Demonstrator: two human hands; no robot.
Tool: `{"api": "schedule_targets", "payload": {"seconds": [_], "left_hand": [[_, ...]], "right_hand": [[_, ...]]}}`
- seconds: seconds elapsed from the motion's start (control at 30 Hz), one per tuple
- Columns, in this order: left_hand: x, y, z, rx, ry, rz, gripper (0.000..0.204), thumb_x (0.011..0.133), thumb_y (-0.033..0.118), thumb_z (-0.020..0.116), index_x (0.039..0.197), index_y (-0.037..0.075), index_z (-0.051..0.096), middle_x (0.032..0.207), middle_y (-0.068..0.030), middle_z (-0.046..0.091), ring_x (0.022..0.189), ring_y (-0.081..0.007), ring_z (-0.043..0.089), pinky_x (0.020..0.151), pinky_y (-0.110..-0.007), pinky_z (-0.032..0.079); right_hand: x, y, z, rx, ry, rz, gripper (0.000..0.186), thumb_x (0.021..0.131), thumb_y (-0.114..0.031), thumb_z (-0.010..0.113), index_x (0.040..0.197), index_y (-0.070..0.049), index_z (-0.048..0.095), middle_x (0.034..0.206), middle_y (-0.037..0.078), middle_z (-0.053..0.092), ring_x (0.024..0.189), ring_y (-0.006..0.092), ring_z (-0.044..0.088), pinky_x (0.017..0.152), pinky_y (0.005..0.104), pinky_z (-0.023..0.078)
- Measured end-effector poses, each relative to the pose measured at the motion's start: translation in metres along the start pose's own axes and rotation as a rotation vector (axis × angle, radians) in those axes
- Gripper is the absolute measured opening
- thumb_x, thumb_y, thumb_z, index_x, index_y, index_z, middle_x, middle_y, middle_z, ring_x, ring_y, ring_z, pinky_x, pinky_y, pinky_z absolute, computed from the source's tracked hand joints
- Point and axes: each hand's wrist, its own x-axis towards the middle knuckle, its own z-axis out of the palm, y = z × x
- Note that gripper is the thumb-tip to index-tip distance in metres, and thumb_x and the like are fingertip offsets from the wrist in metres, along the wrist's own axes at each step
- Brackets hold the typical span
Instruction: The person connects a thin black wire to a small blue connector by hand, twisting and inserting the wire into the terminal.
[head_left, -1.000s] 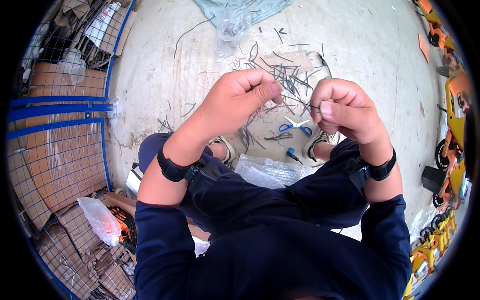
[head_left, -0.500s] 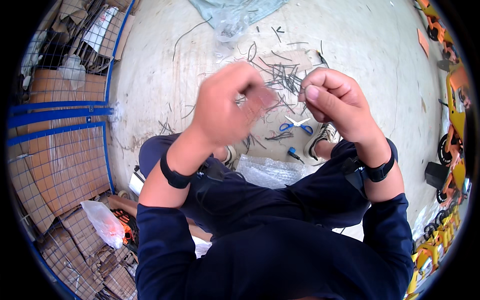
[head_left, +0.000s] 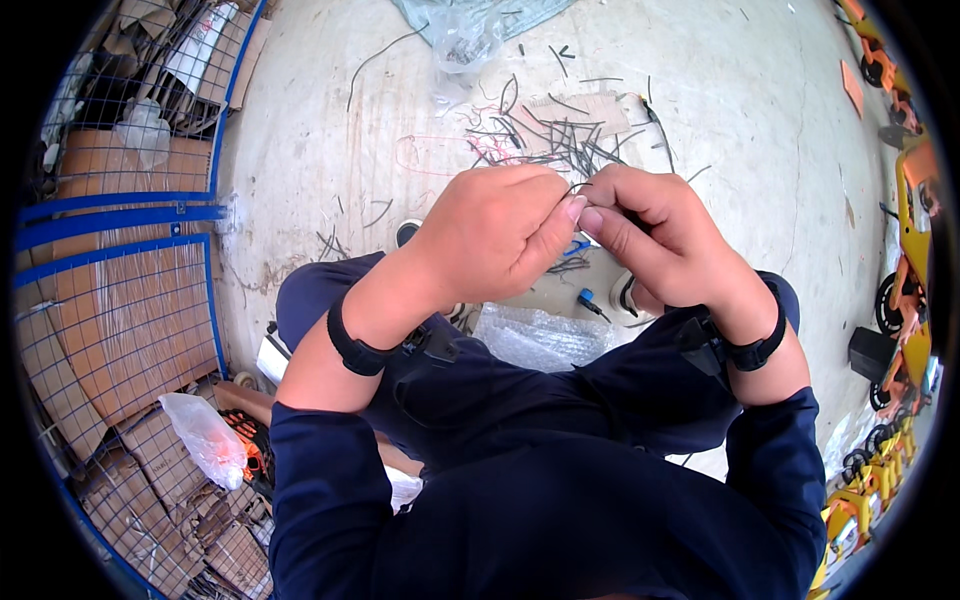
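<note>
My left hand (head_left: 495,232) and my right hand (head_left: 668,235) meet in front of me, thumbs and fingers pinched tip to tip. Between them a short, thin black wire (head_left: 577,187) arcs out at the fingertips; most of it is hidden by the fingers. Beyond my hands, many cut black cable pieces (head_left: 585,150) are strewn over the floor and a flat piece of cardboard (head_left: 597,108). The blue handle of a pair of scissors (head_left: 577,247) shows just below my fingertips, the rest covered by my left hand.
Bubble wrap (head_left: 540,335) and a small blue-ended connector (head_left: 588,298) lie between my feet. A blue wire cage (head_left: 120,215) holding cardboard stands at the left. Yellow and orange wheeled equipment (head_left: 912,200) lines the right. A clear plastic bag (head_left: 465,45) lies ahead.
My left hand has moved right and closed up to my right hand, so their fingertips now meet. My left hand now covers most of the scissors. A thin red strand has come into view on the floor.
</note>
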Motion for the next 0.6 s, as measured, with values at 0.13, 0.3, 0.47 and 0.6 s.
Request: {"api": "schedule_targets", "payload": {"seconds": [0.13, 0.3, 0.47, 0.6], "left_hand": [[0.000, 0.004, 0.002, -0.185, 0.037, -0.041, 0.025, 0.091, 0.012, 0.053, 0.068, 0.004, 0.052, 0.060, -0.0085, 0.050, 0.052, -0.0256, 0.048, 0.049, -0.035, 0.040], [-0.005, 0.017, 0.005, -0.687, 0.135, -0.190, 0.031, 0.097, 0.012, 0.046, 0.068, 0.002, 0.051, 0.060, -0.0046, 0.052, 0.053, -0.0124, 0.046, 0.052, -0.027, 0.039], [-0.007, 0.017, 0.011, -0.870, 0.141, -0.175, 0.029, 0.101, 0.017, 0.044, 0.078, 0.003, 0.053, 0.067, -0.0012, 0.054, 0.059, -0.0072, 0.046, 0.055, -0.023, 0.040], [-0.006, 0.009, 0.011, -0.716, 0.200, -0.182, 0.023, 0.101, 0.022, 0.046, 0.093, 0.003, 0.054, 0.079, -0.0014, 0.059, 0.062, -0.0059, 0.048, 0.058, -0.021, 0.041]], "right_hand": [[-0.001, 0.006, 0.005, 0.428, -0.007, 0.052, 0.011, 0.095, -0.009, 0.053, 0.093, -0.002, 0.061, 0.075, 0.000, 0.059, 0.060, 0.0047, 0.043, 0.052, 0.0223, 0.035], [-0.001, 0.002, 0.008, 0.868, -0.123, 0.092, 0.014, 0.097, -0.014, 0.052, 0.095, -0.002, 0.059, 0.077, 0.000, 0.058, 0.058, 0.0039, 0.037, 0.051, 0.0205, 0.030], [-0.001, 0.001, 0.008, 0.993, -0.147, 0.038, 0.014, 0.097, -0.016, 0.053, 0.097, -0.003, 0.059, 0.083, 0.004, 0.062, 0.058, 0.0045, 0.038, 0.051, 0.0203, 0.031], [-0.002, 0.001, 0.006, 0.918, -0.069, 0.027, 0.014, 0.097, -0.015, 0.054, 0.099, -0.002, 0.059, 0.079, 0.003, 0.061, 0.059, 0.0045, 0.040, 0.052, 0.0206, 0.032]]}}
